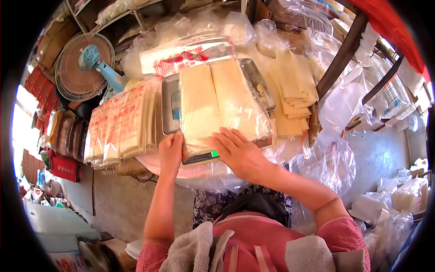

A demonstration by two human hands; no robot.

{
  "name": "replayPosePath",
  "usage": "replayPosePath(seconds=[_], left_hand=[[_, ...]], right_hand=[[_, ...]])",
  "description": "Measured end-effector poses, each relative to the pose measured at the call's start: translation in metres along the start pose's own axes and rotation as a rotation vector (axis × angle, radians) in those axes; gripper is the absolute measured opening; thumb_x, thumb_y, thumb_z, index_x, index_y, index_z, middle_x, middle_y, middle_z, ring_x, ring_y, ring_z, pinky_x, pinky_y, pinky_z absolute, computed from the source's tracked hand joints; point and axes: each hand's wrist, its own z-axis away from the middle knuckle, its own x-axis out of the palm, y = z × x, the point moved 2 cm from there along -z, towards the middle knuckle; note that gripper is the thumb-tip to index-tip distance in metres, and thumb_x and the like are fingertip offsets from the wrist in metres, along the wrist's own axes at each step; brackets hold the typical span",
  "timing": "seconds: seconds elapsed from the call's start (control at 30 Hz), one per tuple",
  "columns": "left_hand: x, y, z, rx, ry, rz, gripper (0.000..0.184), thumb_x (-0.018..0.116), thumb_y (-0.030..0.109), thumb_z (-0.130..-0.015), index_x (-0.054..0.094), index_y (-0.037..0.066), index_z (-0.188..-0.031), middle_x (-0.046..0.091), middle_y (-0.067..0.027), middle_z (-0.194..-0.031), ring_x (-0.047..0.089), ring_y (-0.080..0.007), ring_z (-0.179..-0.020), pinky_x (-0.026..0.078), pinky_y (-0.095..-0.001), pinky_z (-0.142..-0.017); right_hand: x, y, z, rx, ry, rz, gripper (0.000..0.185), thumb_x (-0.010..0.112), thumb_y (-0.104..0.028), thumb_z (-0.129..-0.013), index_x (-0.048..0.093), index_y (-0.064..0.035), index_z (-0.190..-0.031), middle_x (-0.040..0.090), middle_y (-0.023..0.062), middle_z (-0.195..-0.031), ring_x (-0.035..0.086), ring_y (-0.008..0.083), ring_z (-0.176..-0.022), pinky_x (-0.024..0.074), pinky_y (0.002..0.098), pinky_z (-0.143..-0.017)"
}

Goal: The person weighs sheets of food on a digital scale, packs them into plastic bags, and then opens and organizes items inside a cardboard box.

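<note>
Two cream-coloured folded stacks in a clear plastic bag (pixel 217 99) lie side by side on a metal tray (pixel 170 109) of a scale. The scale's dark front panel (pixel 197 158) shows a green display. My left hand (pixel 171 152) pinches the bag's near left edge, its fingers curled. Flat on the bag's near part, right of the left hand, rests my right hand (pixel 240 154) with its fingers stretched out. Left of the scale stand packed bags with red print (pixel 120 122). Behind the scale lies a clear bag with red print (pixel 181 56).
A blue-and-white fan (pixel 86 65) stands at the back left. More folded cream sheets (pixel 292 86) are stacked right of the scale. Clear plastic bags hang over the table's right side, near a dark slanting post (pixel 342 54). A red bag (pixel 64 167) is at the left.
</note>
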Motion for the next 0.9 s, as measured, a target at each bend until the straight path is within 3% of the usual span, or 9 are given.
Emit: replayPosePath(seconds=[0.07,0.17,0.27,0.33,0.43,0.63,0.7,0.83,0.9], left_hand=[[-0.003,-0.007,-0.002,0.125,0.141,-0.158,0.026,0.057,0.025,-0.087,0.053,0.0,-0.095,0.059,-0.0134,-0.078,0.056,-0.0195,-0.068,0.045,-0.0328,-0.061],[0.005,0.058,0.035,0.798,0.402,-0.736,0.056,0.066,0.02,-0.078,0.039,0.003,-0.124,0.053,-0.0202,-0.11,0.055,-0.0282,-0.099,0.046,-0.0388,-0.081],[0.035,0.08,0.049,0.819,-0.206,-0.78,0.081,0.07,0.013,-0.068,0.028,0.006,-0.137,0.028,-0.0238,-0.138,0.026,-0.0368,-0.13,0.027,-0.0483,-0.104],[0.035,0.053,0.027,0.786,-0.132,-0.888,0.081,0.068,0.006,-0.066,0.027,0.005,-0.137,0.023,-0.0238,-0.141,0.022,-0.04,-0.131,0.024,-0.0491,-0.106],[0.032,0.03,0.01,0.695,-0.038,-0.898,0.078,0.061,-0.002,-0.064,0.028,0.002,-0.135,0.022,-0.0259,-0.141,0.025,-0.0433,-0.129,0.026,-0.0487,-0.105],[0.029,0.016,0.01,0.743,0.093,-0.883,0.064,0.051,-0.002,-0.07,0.03,-0.008,-0.13,0.033,-0.0319,-0.133,0.038,-0.0442,-0.12,0.032,-0.0463,-0.102],[0.031,-0.002,0.008,0.803,0.206,-0.902,0.068,0.051,-0.004,-0.067,0.029,-0.009,-0.131,0.036,-0.0308,-0.131,0.041,-0.0443,-0.116,0.033,-0.0468,-0.1],[0.006,0.02,0.024,0.595,0.061,-0.864,0.068,0.051,-0.004,-0.067,0.029,-0.011,-0.131,0.044,-0.0315,-0.124,0.051,-0.0415,-0.106,0.041,-0.0398,-0.094],[-0.01,0.019,0.032,0.544,0.11,-0.664,0.064,0.056,0.0,-0.073,0.031,-0.01,-0.131,0.048,-0.028,-0.122,0.057,-0.0334,-0.101,0.046,-0.0348,-0.086]], right_hand=[[0.014,0.007,-0.01,0.036,-0.061,0.014,0.053,0.053,-0.001,-0.074,0.04,0.0069,-0.124,0.042,0.0202,-0.129,0.036,0.0346,-0.126,0.0293,0.0457,-0.105],[0.022,0.026,-0.026,0.036,-0.09,-0.063,0.058,0.054,0.0,-0.071,0.038,0.0078,-0.125,0.039,0.0213,-0.131,0.032,0.0366,-0.127,0.0278,0.0452,-0.106],[0.023,0.034,-0.033,0.021,-0.157,-0.133,0.066,0.057,-0.001,-0.068,0.035,0.0056,-0.129,0.035,0.0215,-0.134,0.026,0.0381,-0.131,0.0248,0.0449,-0.108],[0.017,0.042,-0.03,-0.012,-0.22,-0.157,0.071,0.058,-0.002,-0.066,0.032,0.0038,-0.132,0.032,0.0216,-0.137,0.022,0.039,-0.133,0.0223,0.0449,-0.109],[-0.001,0.06,-0.016,0.201,-0.308,0.133,0.078,0.062,-0.007,-0.068,0.027,-0.0009,-0.137,0.026,0.0211,-0.142,0.018,0.0378,-0.135,0.02,0.0456,-0.11],[-0.003,0.087,0.007,0.268,-0.282,-0.099,0.087,0.064,-0.007,-0.065,0.021,-0.0061,-0.14,0.023,0.0196,-0.143,0.021,0.0345,-0.134,0.0223,0.0397,-0.11],[-0.021,0.078,0.004,0.282,-0.183,-0.191,0.075,0.061,-0.001,-0.065,0.032,-0.0038,-0.135,0.036,0.0208,-0.136,0.036,0.0354,-0.126,0.0336,0.0369,-0.104],[-0.053,0.071,-0.016,0.155,-0.097,0.034,0.045,0.055,0.001,-0.069,0.047,-0.0019,-0.113,0.053,0.0174,-0.113,0.055,0.0344,-0.098,0.0467,0.0384,-0.083],[-0.084,0.049,-0.043,0.039,0.04,0.192,0.027,0.052,0.002,-0.071,0.052,-0.0024,-0.097,0.059,0.0133,-0.1,0.06,0.0328,-0.081,0.05,0.0372,-0.071]])
